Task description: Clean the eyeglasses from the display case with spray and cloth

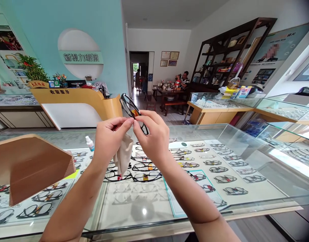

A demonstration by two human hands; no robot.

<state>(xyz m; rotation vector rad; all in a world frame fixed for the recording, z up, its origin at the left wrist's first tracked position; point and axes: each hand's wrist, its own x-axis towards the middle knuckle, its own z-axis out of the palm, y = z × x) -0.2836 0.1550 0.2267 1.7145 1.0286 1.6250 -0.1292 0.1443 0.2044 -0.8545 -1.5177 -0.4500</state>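
A pair of dark-framed eyeglasses (124, 107) is held up above the glass counter, tilted, with an orange sticker on a lens. My right hand (154, 132) is closed on the frame, its thumb and fingers pinching it near the middle. My left hand (111, 136) is closed on a beige cloth (124, 154), which hangs down below the fingers. The left fingertips meet the right ones at the glasses; whether they also grip the frame cannot be told. Beneath both hands, rows of eyeglasses (146, 176) lie inside the display case.
The glass case (129, 223) spans the front. On it stand a small white spray bottle (89, 143) and, at left, a brown box-like object (38, 164). Beyond are a yellow reception desk (78, 97), another display counter (215, 104), and a person (185, 80) seated at a table.
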